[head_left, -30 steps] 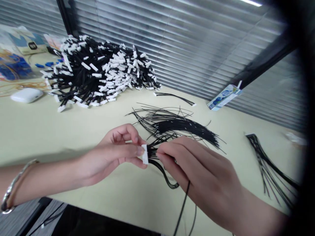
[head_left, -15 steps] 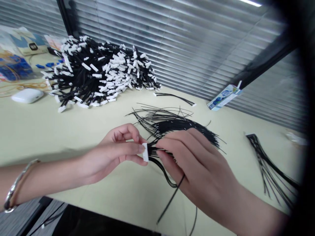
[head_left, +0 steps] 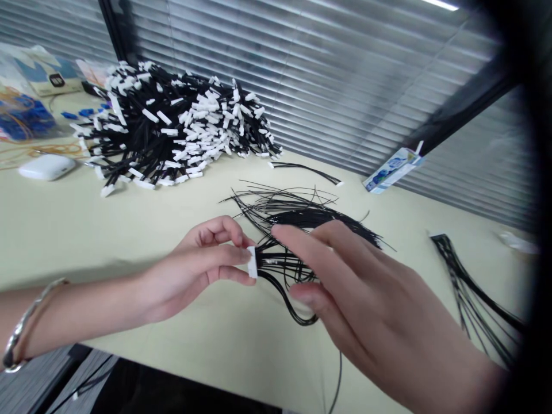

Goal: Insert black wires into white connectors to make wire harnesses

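Observation:
Between thumb and fingers, my left hand (head_left: 202, 259) pinches a white connector (head_left: 252, 263). Several black wires (head_left: 280, 261) run from the connector's right side, and some of them curve down in a loop. My right hand (head_left: 357, 287) is just right of the connector, its thumb and index finger apart above the wires. I see nothing gripped between them; the palm side is hidden, and the hand covers the far part of the wires. Behind it lies a bundle of loose black wires (head_left: 302, 217).
A large heap of black cables with white connectors (head_left: 207, 123) sits at the back left. Beside it are a white case (head_left: 47, 167) and a bag of blue parts (head_left: 26, 118). A drink carton (head_left: 392, 169) leans back right. Another black wire bundle (head_left: 457, 267) lies far right.
The right thumb and fingers have spread and let go of the wire they pinched near the connector. The left hand still holds the connector, shifted slightly left.

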`<state>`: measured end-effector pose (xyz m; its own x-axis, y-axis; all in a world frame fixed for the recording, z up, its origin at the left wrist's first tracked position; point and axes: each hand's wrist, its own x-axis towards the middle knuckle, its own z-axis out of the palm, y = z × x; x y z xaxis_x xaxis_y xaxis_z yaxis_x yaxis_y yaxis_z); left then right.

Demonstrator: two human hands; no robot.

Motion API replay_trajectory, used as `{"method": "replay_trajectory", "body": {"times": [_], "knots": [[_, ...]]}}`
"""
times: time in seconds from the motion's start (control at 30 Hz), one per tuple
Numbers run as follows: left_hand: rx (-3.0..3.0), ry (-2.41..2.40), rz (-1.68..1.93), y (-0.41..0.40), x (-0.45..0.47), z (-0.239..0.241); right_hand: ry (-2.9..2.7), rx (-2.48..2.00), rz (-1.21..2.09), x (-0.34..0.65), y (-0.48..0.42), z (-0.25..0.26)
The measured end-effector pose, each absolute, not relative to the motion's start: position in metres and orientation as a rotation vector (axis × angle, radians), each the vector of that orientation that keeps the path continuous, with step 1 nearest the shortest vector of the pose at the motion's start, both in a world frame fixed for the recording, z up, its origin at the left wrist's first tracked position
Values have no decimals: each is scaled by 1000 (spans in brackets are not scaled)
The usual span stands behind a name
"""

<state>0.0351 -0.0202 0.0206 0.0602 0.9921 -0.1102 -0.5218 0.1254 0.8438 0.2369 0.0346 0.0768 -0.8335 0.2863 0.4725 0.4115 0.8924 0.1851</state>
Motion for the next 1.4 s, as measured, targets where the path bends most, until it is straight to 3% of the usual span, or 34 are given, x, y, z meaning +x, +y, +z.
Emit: {"method": "replay_trajectory", "body": {"times": [0.63, 1.4], "knots": [[730, 794, 1303, -22, 35, 21, -2618, -330, -95, 237, 34, 74], [741, 766, 1294, -22, 35, 21, -2588, -233, -273, 231, 39, 64]]}}
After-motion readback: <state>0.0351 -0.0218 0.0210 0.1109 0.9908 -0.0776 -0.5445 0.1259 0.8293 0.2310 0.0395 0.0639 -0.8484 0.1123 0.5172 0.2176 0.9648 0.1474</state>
